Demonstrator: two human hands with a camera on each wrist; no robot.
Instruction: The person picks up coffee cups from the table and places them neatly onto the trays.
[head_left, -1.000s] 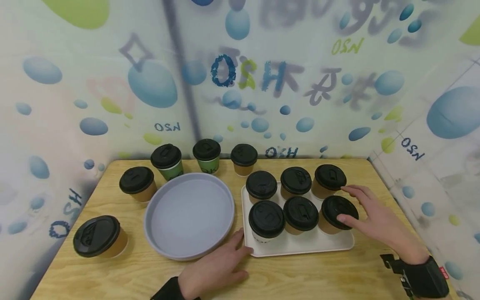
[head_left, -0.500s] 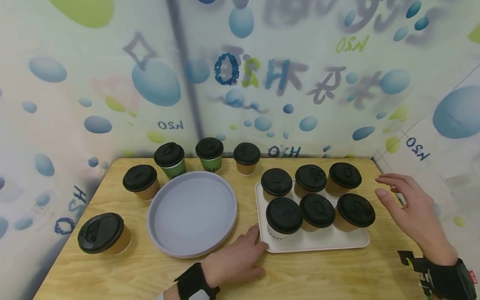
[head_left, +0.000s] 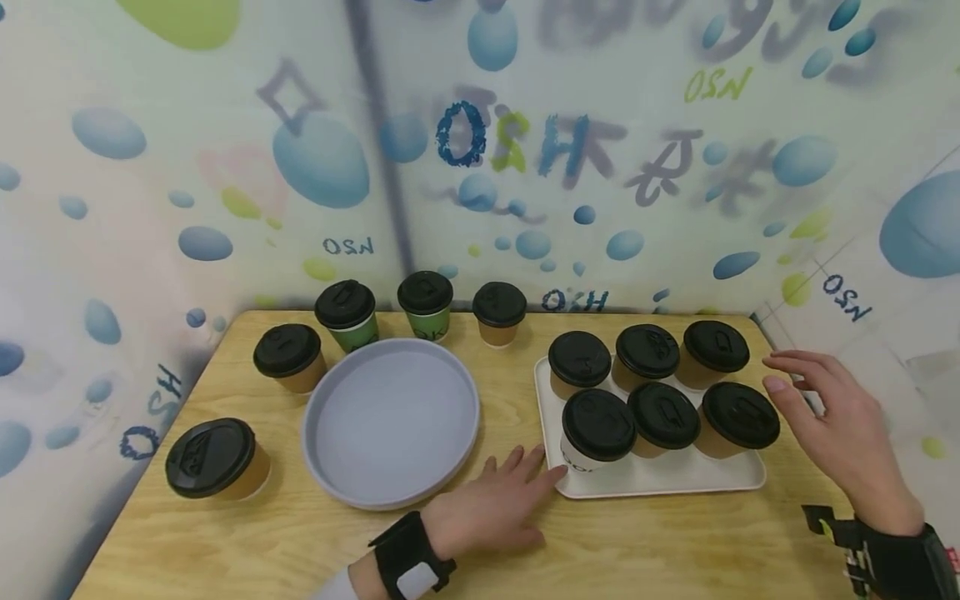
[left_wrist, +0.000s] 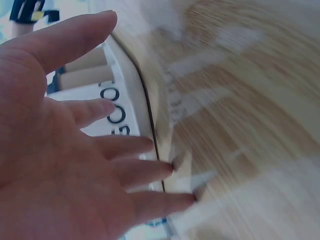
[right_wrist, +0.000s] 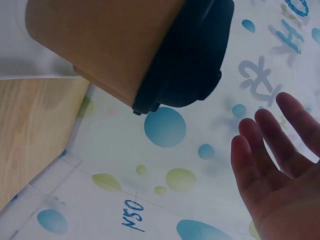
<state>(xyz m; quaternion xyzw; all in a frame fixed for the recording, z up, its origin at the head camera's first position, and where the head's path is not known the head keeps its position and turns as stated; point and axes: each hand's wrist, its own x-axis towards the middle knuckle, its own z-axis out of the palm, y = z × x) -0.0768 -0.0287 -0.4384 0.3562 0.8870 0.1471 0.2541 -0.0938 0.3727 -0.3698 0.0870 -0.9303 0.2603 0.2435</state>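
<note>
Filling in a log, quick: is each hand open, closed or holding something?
Left hand: open, holding nothing, by the near-left corner of the white tray.
Right hand: open, holding nothing, right of the lidded cups.

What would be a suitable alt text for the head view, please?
A person's left hand and right hand flank a white tray of six black-lidded cups on a wooden table. To the tray's left are a round tray and five more lidded cups.
</note>
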